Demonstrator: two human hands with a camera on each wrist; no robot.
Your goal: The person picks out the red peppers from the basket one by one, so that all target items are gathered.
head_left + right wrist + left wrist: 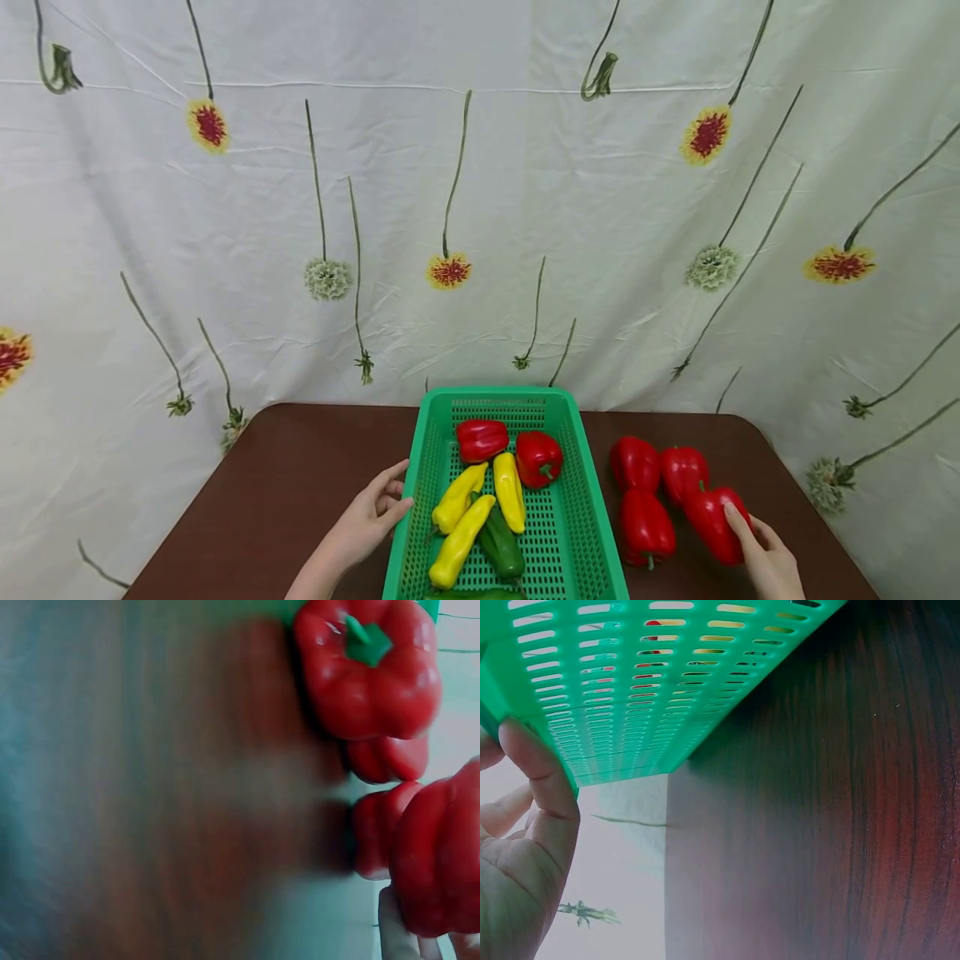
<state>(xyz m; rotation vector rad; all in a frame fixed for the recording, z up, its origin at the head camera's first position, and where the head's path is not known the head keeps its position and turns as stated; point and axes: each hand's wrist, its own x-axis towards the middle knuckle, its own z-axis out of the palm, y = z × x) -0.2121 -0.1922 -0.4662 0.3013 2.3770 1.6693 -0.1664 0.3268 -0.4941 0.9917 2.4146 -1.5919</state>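
Observation:
My left hand (363,517) is at the left rim of a green plastic basket (592,500); its thumb and fingers hold the rim, as the left wrist view also shows. In my right hand (772,554) I grip a red bell pepper (712,525), thumb on its upper side. The right wrist view has this held pepper (442,855) at the right edge, with fingertips (396,930) under it. Three more red bell peppers stand close by: a near one (647,527), one behind it (635,463) and one to the right (681,471).
Inside the basket lie two red bell peppers (538,458), three long yellow peppers (510,492) and green peppers (498,542). The dark brown table (300,467) extends to both sides of the basket. Behind it hangs a white flowered cloth (480,183).

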